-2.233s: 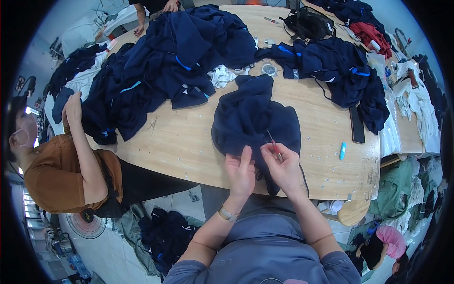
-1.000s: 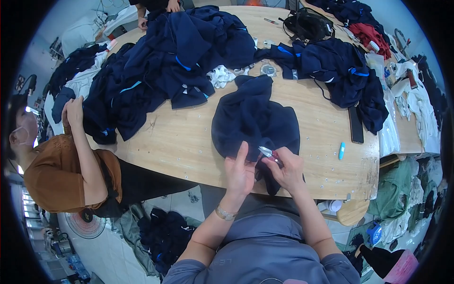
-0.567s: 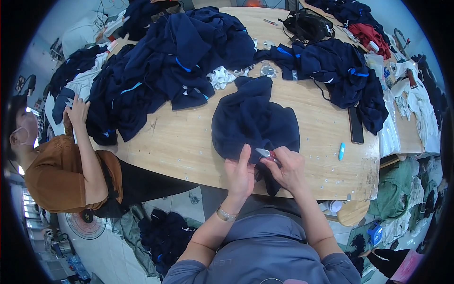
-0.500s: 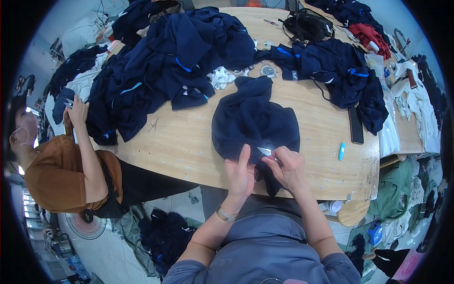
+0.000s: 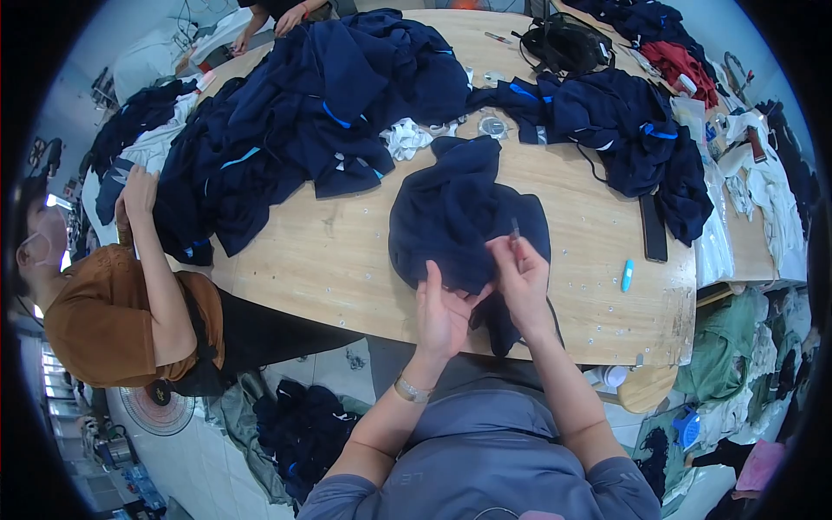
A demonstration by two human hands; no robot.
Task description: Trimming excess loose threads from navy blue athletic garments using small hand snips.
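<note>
A dark navy garment (image 5: 459, 208) lies bunched on the table in front of me. At its near edge is my left hand (image 5: 444, 319), palm up, with cloth between the raised thumb and the fingers, which are partly hidden under it. My right hand (image 5: 523, 282) is closed round small thread snips (image 5: 515, 229), their narrow blade pointing up and away over the garment's right side. The right hand's lower fingers are close to the cloth edge by my left fingertips; whether they also pinch it I cannot tell.
Piled navy garments (image 5: 295, 113) cover the table's left; more garments (image 5: 624, 130) lie right. A phone (image 5: 653, 229), a light-blue pen-like item (image 5: 627, 276), a black bag (image 5: 568, 45) and white scraps (image 5: 405, 139) rest on the wooden table (image 5: 321, 269). A co-worker (image 5: 121, 312) stands left.
My right hand has turned, swinging the snips' blade from over the cloth edge to pointing upward. My left hand shifted slightly. Another person's hands have appeared at the far left of the table.
</note>
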